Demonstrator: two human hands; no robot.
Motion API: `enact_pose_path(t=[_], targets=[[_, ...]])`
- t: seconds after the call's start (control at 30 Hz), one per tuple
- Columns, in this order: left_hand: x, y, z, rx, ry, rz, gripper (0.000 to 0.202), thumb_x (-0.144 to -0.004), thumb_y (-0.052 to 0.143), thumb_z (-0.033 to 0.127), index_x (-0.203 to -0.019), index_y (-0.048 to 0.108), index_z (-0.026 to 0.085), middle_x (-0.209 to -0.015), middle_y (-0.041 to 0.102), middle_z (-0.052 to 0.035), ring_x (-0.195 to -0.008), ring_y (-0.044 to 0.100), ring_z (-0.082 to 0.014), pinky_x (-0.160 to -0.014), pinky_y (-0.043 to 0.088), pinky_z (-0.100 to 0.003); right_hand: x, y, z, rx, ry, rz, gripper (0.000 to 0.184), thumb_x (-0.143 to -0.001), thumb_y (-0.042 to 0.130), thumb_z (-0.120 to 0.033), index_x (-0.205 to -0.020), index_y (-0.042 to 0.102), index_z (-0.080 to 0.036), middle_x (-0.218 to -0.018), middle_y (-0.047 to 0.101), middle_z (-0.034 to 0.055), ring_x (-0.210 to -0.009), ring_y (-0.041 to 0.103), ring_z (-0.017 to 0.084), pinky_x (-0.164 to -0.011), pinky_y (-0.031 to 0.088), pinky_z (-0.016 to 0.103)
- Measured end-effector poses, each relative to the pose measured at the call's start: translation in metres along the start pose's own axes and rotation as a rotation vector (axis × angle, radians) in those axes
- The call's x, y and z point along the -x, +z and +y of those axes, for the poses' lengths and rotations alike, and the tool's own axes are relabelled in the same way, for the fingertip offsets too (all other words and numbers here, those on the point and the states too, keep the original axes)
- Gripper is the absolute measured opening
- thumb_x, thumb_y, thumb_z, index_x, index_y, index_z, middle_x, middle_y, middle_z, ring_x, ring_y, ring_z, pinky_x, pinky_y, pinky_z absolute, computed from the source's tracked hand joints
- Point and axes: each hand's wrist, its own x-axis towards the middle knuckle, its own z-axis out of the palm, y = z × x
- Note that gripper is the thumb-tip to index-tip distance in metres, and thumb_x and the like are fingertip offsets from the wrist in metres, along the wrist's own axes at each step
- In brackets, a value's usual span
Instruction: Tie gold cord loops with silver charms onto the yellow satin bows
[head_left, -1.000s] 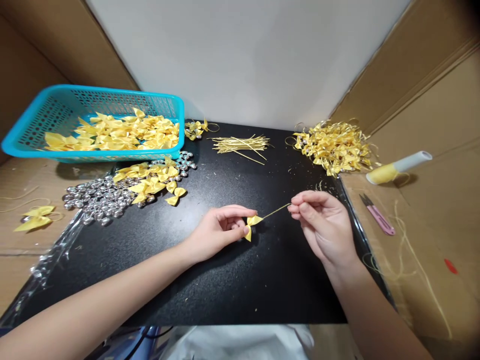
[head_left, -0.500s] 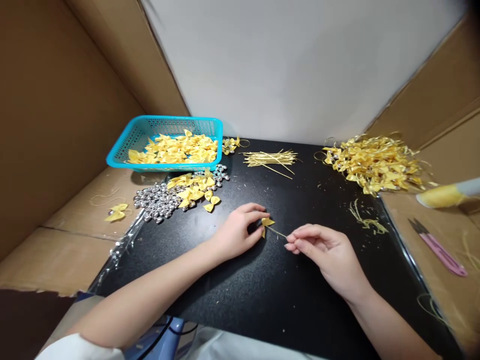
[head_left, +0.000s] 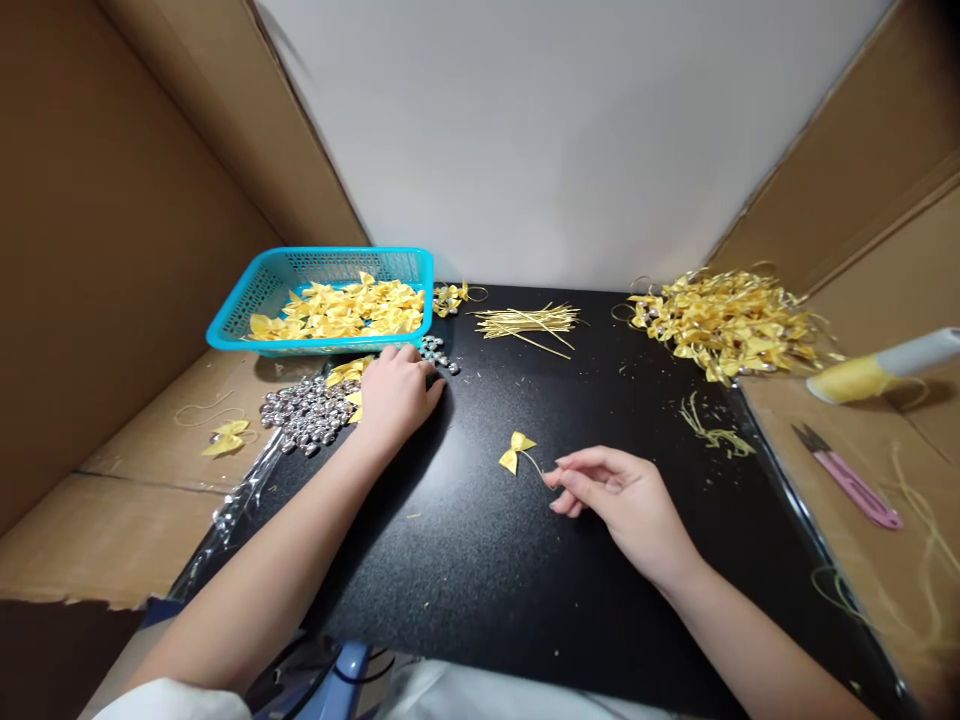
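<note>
Head view: the right hand (head_left: 622, 510) is pinching a gold cord (head_left: 535, 463) between narrowed fingers (head_left: 589, 458); the attached yellow bow (head_left: 517, 452) is sitting just left of them, over the desk (head_left: 465, 570). The left hand (head_left: 397, 395) is covering loose bows (head_left: 349, 371), its grip hidden.

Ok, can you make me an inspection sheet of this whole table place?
Surface: black table, with a few tiny bits on it.
Job's things: yellow bow on a cord; blue basket of bows; silver beads; gold cords.
Clutter: cord scraps near the right edge.
Hands: right hand pinches the bow's cord; left hand is over the beads, its grasp hidden.
Cables: black cable below the table edge.
Surroundings: cardboard sides, pale wall behind.
</note>
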Motion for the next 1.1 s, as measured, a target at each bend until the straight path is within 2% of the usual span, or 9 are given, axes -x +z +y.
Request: enact_pose_path(t=[0.2,0.33,0.43,0.53,0.63,0.7,0.77,0.87,1.1], targets=[[-0.007,0.005,0.008,0.016,0.166,0.014,0.041,-0.089,0.052,0.032,-0.126,0.064,0.017,-0.113,0.066,-0.0136,-0.1,0.054,-0.0319,-0.082,0.043,-0.042,-0.003,0.001,0.001,-0.009,0.015,0.003,0.026,-0.066,0.082,-0.038,-0.076,0.073,-0.017,-0.072,0.077,0.0065,-0.05,0.067,0.015,-0.053,0.057,0.028],[-0.011,0.015,0.011,0.101,0.234,-0.021,0.036,-0.092,0.046,0.028,-0.116,0.07,0.015,-0.108,0.068,-0.014,-0.099,0.057,-0.0306,-0.086,0.046,-0.042,-0.004,0.0,0.004,-0.01,0.012,0.002,0.027,-0.066,0.081,-0.04,-0.078,0.072,-0.017,-0.072,0.076,0.0059,-0.051,0.067,0.015,-0.055,0.057,0.03],[-0.01,0.018,0.011,0.288,0.253,-0.043,0.035,-0.092,0.043,0.024,-0.102,0.074,0.013,-0.101,0.068,-0.0149,-0.094,0.061,-0.0275,-0.086,0.049,-0.041,-0.005,-0.001,0.005,-0.014,0.02,0.024,0.03,-0.066,0.081,-0.042,-0.078,0.07,-0.017,-0.07,0.075,0.0058,-0.057,0.069,0.016,-0.056,0.056,0.028],[0.0,0.016,0.019,0.55,0.245,-0.057,0.026,-0.088,0.052,0.027,-0.095,0.075,0.016,-0.096,0.07,-0.0115,-0.087,0.063,-0.0232,-0.084,0.05,-0.038,-0.006,0.0,0.006,-0.027,0.041,0.035,0.033,-0.066,0.08,-0.043,-0.076,0.066,-0.016,-0.067,0.072,0.0043,-0.059,0.07,0.016,-0.057,0.054,0.027],[0.019,0.011,0.041,1.207,0.064,-0.162,0.029,-0.08,0.069,0.038,-0.099,0.072,0.017,-0.089,0.072,-0.0075,-0.071,0.063,-0.0164,-0.072,0.051,-0.031,-0.004,0.003,0.005,-0.046,0.045,-0.003,0.033,-0.07,0.077,-0.045,-0.077,0.061,-0.016,-0.064,0.068,0.0004,-0.054,0.066,0.012,-0.053,0.051,0.023],[0.034,0.01,0.058,1.64,-0.043,-0.313,0.039,-0.078,0.073,0.042,-0.107,0.069,0.017,-0.081,0.072,-0.0049,-0.061,0.06,-0.0116,-0.065,0.05,-0.027,-0.001,0.005,0.005,-0.04,0.043,-0.066,0.032,-0.077,0.071,-0.046,-0.079,0.056,-0.017,-0.059,0.062,-0.0037,-0.047,0.06,0.009,-0.048,0.046,0.021],[0.045,0.009,0.073,1.901,-0.109,-0.427,0.044,-0.073,0.078,0.042,-0.108,0.068,0.017,-0.077,0.071,-0.0035,-0.058,0.058,-0.009,-0.06,0.047,-0.023,0.002,0.008,0.004,-0.006,0.037,-0.137,0.029,-0.083,0.063,-0.046,-0.081,0.053,-0.018,-0.055,0.057,-0.0067,-0.041,0.051,0.006,-0.044,0.041,0.019],[0.052,0.008,0.085,2.038,-0.136,-0.498,0.043,-0.071,0.082,0.036,-0.106,0.068,0.017,-0.074,0.071,-0.002,-0.057,0.058,-0.0074,-0.057,0.045,-0.02,0.006,0.011,0.002,0.059,0.02,-0.186,0.025,-0.088,0.058,-0.042,-0.083,0.052,-0.018,-0.053,0.053,-0.008,-0.039,0.042,0.005,-0.04,0.034,0.017],[0.051,0.008,0.084,2.036,-0.1,-0.493,0.035,-0.07,0.083,0.026,-0.099,0.068,0.016,-0.074,0.073,-0.0011,-0.059,0.061,-0.0074,-0.059,0.049,-0.018,0.006,0.012,0.001,0.1,0.029,-0.167,0.02,-0.088,0.056,-0.036,-0.081,0.052,-0.019,-0.052,0.052,-0.0079,-0.038,0.04,0.005,-0.039,0.031,0.017]])
